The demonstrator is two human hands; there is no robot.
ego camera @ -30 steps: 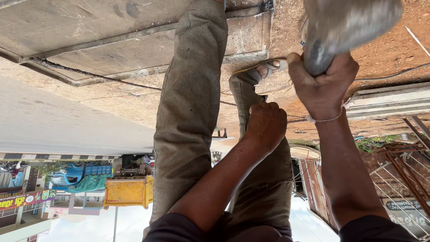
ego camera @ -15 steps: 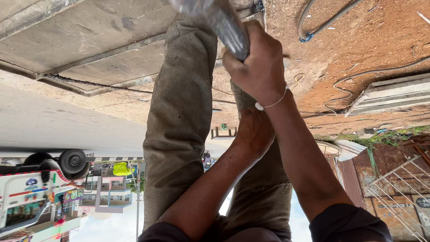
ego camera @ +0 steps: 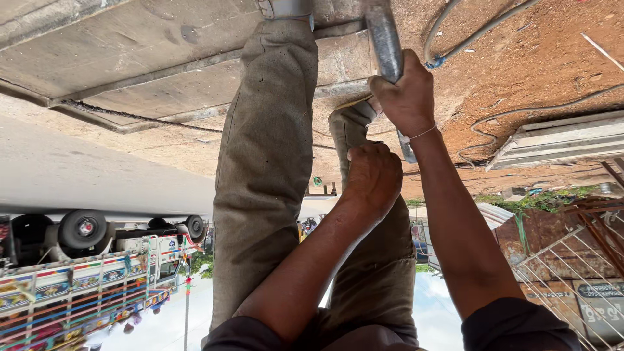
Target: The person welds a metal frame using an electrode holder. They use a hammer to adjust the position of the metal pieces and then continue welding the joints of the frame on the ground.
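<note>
The view is upside down, with the ground at the top. My right hand [ego camera: 406, 97] grips a grey metal pipe [ego camera: 383, 39] that runs toward the ground beside my feet. A thin thread circles that wrist. My left hand [ego camera: 372, 175] is a closed fist pressed against one olive trouser leg [ego camera: 364, 279]; I cannot tell whether it pinches the cloth. The other trouser leg [ego camera: 263, 162] stands to the left, ending at a grey shoe [ego camera: 286, 8].
My feet stand on a concrete slab [ego camera: 130, 52] next to red earth [ego camera: 520, 71] with a loose grey cable [ego camera: 474, 36]. A concrete block [ego camera: 559, 140] lies at the right, a rusty metal gate [ego camera: 572, 253] beyond. A painted truck [ego camera: 84, 273] is on the road.
My right hand has swung the pipe from the right toward my legs and brought its end nearer the ground. The truck has rolled further into view. My left fist stays on the trouser leg.
</note>
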